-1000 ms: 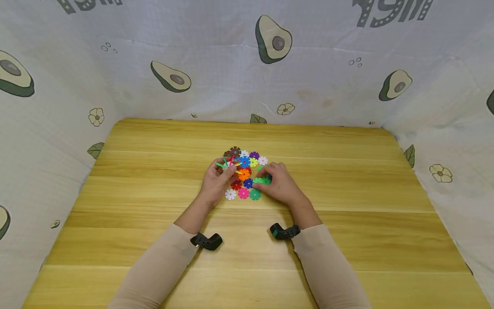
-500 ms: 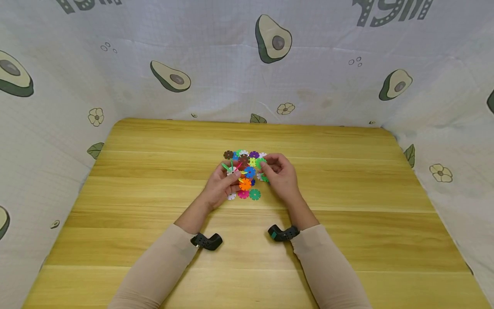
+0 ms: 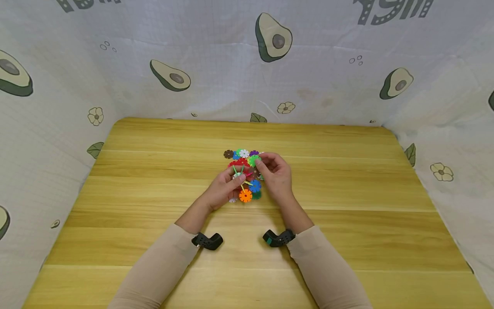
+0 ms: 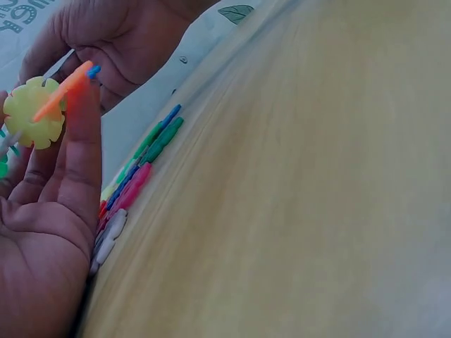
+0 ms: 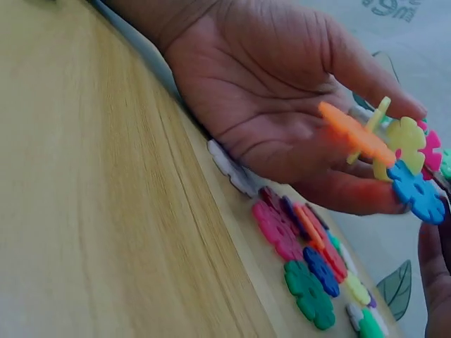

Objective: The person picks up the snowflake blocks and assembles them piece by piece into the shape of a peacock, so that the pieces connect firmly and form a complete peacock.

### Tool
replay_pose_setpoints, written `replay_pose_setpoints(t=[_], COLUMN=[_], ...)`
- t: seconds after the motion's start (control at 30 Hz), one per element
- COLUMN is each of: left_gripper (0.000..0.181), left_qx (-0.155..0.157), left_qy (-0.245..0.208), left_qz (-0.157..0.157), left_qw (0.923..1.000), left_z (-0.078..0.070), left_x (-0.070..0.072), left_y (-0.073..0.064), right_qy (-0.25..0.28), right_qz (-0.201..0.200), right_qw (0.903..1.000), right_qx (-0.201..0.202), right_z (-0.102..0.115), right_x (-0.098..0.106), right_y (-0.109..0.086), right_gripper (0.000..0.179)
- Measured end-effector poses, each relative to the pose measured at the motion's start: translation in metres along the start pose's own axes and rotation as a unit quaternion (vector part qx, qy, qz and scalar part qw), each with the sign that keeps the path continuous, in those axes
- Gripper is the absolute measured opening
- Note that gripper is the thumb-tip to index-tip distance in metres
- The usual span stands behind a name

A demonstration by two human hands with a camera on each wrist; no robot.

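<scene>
My left hand holds a cluster of joined plastic flower discs above the table, thumb on a white disc. From it stick out an orange disc, a blue disc and a yellow disc; a pink disc also shows in the right wrist view. My right hand pinches a light green disc between thumb and fingers, close to the far side of the cluster. Whether the green disc touches the cluster cannot be told. Part of the cluster is hidden by my left fingers.
Loose discs lie on the wooden table beneath and behind the hands, among them a pink disc, a dark green disc, a brown disc and a purple disc. A printed cloth hangs behind the table.
My right hand has lifted the green disc from the pile and carried it up and left to the cluster. My left hand has turned the cluster, its orange and blue discs swinging down toward me.
</scene>
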State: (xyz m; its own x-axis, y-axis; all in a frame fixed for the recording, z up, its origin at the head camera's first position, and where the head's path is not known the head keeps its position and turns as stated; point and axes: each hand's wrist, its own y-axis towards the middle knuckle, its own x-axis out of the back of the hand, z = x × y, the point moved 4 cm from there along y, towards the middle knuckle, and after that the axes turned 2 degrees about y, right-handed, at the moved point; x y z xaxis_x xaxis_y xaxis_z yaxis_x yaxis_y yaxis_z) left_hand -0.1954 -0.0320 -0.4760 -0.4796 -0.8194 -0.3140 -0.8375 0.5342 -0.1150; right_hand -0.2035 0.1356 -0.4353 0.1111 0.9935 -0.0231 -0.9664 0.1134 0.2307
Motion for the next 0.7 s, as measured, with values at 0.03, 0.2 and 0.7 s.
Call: replay_pose_setpoints(t=[0.03,0.2,0.7], left_gripper=[0.037,0.031,0.020], left_qx=[0.002,0.013,0.014], left_qy=[0.000,-0.018,-0.036], left_qz=[0.006,0.031,0.065], left_qw=[1.0000,0.9993,0.9971], left_z=[0.0002,0.0011,0.0005], left_x=[-0.0005,-0.0024,-0.0061], left_y=[-0.0003,-0.0015,-0.0037], right_qy=[0.002,-0.008,-0.044], right_qz=[0.006,0.030,0.026], right_qw=[1.0000,0.9990,0.9977], right_qx=[-0.006,-0.033,-0.045], right_z=[-0.0002,-0.0025,-0.0048], right_x=[-0.0013,-0.0046,-0.0050], right_y=[-0.0006,-0.0028,-0.0044], right_gripper=[0.020,0.021,0.021])
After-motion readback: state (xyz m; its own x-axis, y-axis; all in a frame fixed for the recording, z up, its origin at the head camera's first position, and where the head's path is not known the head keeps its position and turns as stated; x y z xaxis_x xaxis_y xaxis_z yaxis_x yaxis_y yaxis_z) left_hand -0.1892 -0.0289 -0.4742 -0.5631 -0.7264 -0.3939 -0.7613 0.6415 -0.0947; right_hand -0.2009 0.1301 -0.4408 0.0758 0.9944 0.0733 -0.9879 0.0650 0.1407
